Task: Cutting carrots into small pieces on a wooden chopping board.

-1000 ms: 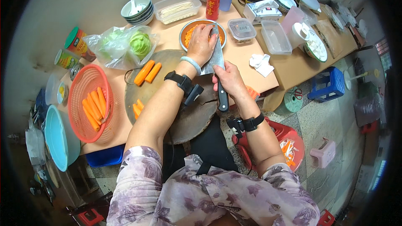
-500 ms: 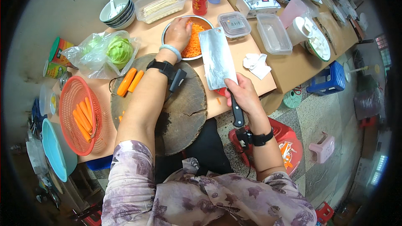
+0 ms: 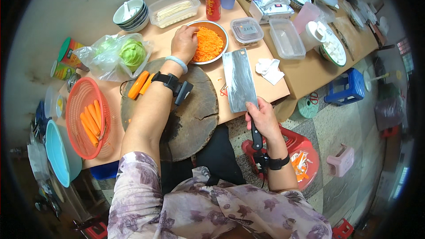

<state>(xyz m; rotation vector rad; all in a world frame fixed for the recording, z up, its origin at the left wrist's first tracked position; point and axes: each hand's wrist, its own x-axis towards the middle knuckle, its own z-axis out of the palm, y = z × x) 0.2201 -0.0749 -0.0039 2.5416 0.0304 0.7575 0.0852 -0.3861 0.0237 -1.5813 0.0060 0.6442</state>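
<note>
The left hand (image 3: 183,42) rests on the near left rim of a metal bowl (image 3: 221,31) full of shredded carrot (image 3: 209,44), far on the counter (image 3: 305,75). Its fingers are loosely curled and hold nothing. The right hand (image 3: 262,117) has its grip closed tight on the black handle of a big cleaver (image 3: 239,79). The flat blade points away, just right of the round wooden board (image 3: 195,110). Carrot pieces (image 3: 141,84) lie on the board's far left.
</note>
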